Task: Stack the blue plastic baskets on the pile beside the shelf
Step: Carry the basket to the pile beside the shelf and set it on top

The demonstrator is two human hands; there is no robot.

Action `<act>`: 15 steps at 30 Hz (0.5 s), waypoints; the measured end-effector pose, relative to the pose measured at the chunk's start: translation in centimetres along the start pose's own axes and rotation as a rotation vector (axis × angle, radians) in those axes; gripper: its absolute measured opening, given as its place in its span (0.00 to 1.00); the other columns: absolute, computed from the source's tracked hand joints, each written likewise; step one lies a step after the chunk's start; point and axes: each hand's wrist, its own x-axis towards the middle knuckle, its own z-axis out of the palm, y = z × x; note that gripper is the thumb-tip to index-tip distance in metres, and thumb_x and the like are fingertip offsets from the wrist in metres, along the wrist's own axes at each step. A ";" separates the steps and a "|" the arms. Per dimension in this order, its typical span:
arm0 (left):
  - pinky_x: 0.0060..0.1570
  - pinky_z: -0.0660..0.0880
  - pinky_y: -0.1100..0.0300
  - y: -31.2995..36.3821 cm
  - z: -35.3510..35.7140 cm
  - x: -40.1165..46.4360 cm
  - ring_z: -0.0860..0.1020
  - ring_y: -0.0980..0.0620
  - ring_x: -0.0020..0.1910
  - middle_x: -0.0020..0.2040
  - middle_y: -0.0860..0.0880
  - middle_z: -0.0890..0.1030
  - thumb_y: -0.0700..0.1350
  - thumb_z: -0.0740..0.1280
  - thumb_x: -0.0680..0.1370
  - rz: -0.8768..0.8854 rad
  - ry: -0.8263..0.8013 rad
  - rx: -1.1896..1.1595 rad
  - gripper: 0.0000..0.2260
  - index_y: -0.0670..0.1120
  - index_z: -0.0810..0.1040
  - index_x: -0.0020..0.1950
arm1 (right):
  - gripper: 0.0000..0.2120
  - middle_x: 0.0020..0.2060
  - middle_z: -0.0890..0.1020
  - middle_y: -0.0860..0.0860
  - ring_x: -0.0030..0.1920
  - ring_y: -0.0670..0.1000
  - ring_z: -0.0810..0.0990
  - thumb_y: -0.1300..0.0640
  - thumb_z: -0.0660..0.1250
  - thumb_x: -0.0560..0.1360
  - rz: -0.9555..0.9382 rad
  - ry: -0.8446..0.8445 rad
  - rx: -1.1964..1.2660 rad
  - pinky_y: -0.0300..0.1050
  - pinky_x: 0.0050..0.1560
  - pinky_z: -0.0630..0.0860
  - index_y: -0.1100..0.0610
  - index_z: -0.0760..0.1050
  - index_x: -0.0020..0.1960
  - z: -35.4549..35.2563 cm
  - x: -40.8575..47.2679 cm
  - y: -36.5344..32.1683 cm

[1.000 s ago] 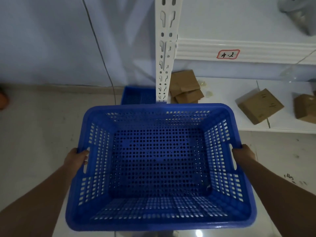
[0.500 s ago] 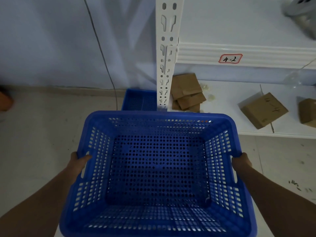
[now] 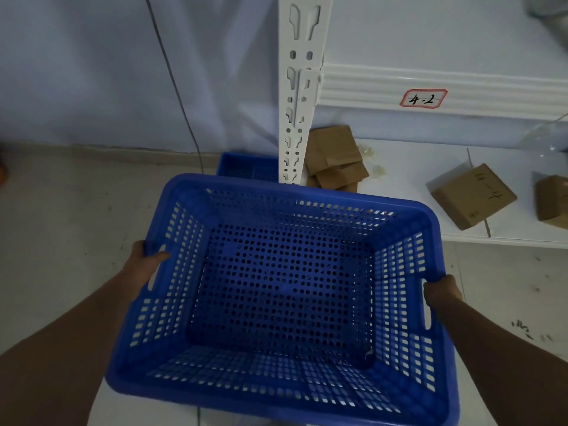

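Clearly, shelf label (image 3: 423, 99) reads "4-2"

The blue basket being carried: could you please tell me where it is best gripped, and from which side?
By the slot handles in its two short end walls, one hand from each side. The blue basket is wide and open-topped, so opposed grips keep it level. That is how the left hand and right hand hold it here.

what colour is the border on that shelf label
Red, around the label on the shelf beam; head view shows it.
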 end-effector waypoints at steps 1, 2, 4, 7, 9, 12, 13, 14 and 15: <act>0.70 0.65 0.42 -0.1 0.0 0.1 0.67 0.37 0.70 0.75 0.39 0.64 0.43 0.66 0.78 -0.001 -0.006 -0.001 0.31 0.41 0.55 0.77 | 0.26 0.55 0.73 0.67 0.46 0.60 0.71 0.61 0.60 0.78 0.004 0.005 -0.010 0.52 0.44 0.68 0.67 0.57 0.72 0.0 0.0 -0.1; 0.70 0.65 0.42 -0.2 -0.1 0.1 0.67 0.37 0.71 0.75 0.40 0.63 0.43 0.66 0.78 -0.005 -0.010 0.002 0.32 0.42 0.54 0.77 | 0.25 0.57 0.73 0.68 0.46 0.60 0.71 0.62 0.60 0.78 0.007 0.010 -0.016 0.51 0.43 0.68 0.68 0.57 0.72 0.0 0.0 0.0; 0.70 0.65 0.42 -0.3 -0.1 0.1 0.66 0.36 0.71 0.76 0.40 0.63 0.44 0.67 0.78 -0.012 -0.010 0.011 0.33 0.42 0.53 0.78 | 0.25 0.54 0.73 0.67 0.47 0.61 0.73 0.62 0.60 0.78 0.014 0.008 -0.010 0.51 0.45 0.68 0.68 0.57 0.72 0.0 0.1 -0.1; 0.69 0.65 0.41 -0.6 0.0 -0.1 0.67 0.36 0.71 0.75 0.40 0.63 0.44 0.67 0.78 -0.013 -0.012 0.029 0.33 0.43 0.54 0.77 | 0.25 0.61 0.72 0.68 0.59 0.67 0.75 0.61 0.60 0.78 0.013 -0.001 -0.048 0.51 0.47 0.68 0.68 0.57 0.72 -0.4 0.2 -0.4; 0.69 0.66 0.40 -1.0 0.1 -0.5 0.66 0.36 0.71 0.75 0.40 0.63 0.45 0.67 0.77 -0.013 -0.015 0.045 0.33 0.43 0.53 0.77 | 0.25 0.64 0.71 0.69 0.61 0.68 0.74 0.60 0.60 0.78 -0.005 -0.002 -0.064 0.52 0.47 0.69 0.67 0.56 0.72 -0.8 0.3 -0.7; 0.69 0.66 0.40 -1.4 0.0 -1.1 0.66 0.35 0.71 0.76 0.40 0.62 0.45 0.67 0.77 -0.023 -0.002 0.048 0.34 0.44 0.53 0.78 | 0.26 0.64 0.71 0.69 0.60 0.68 0.74 0.60 0.59 0.79 -0.048 -0.012 -0.082 0.52 0.46 0.68 0.68 0.56 0.72 -1.1 0.4 -1.3; 0.69 0.66 0.40 -1.5 0.1 -1.2 0.66 0.35 0.71 0.76 0.40 0.63 0.45 0.67 0.77 -0.019 -0.002 0.044 0.34 0.44 0.53 0.78 | 0.25 0.64 0.71 0.69 0.59 0.68 0.75 0.60 0.60 0.79 -0.053 -0.015 -0.081 0.52 0.46 0.68 0.68 0.56 0.71 -1.2 0.5 -1.4; 0.69 0.66 0.40 -1.5 0.2 -1.2 0.66 0.36 0.71 0.76 0.40 0.63 0.45 0.67 0.77 -0.016 -0.004 0.041 0.34 0.43 0.53 0.78 | 0.25 0.64 0.71 0.69 0.58 0.67 0.75 0.60 0.60 0.78 -0.054 -0.017 -0.077 0.52 0.46 0.68 0.68 0.57 0.71 -1.3 0.5 -1.3; 0.69 0.66 0.40 -1.5 0.2 -1.3 0.66 0.36 0.71 0.76 0.40 0.62 0.45 0.67 0.77 -0.011 -0.004 0.038 0.34 0.43 0.52 0.78 | 0.25 0.64 0.71 0.69 0.57 0.66 0.75 0.60 0.60 0.78 -0.058 -0.017 -0.076 0.52 0.47 0.68 0.68 0.57 0.71 -1.3 0.4 -1.3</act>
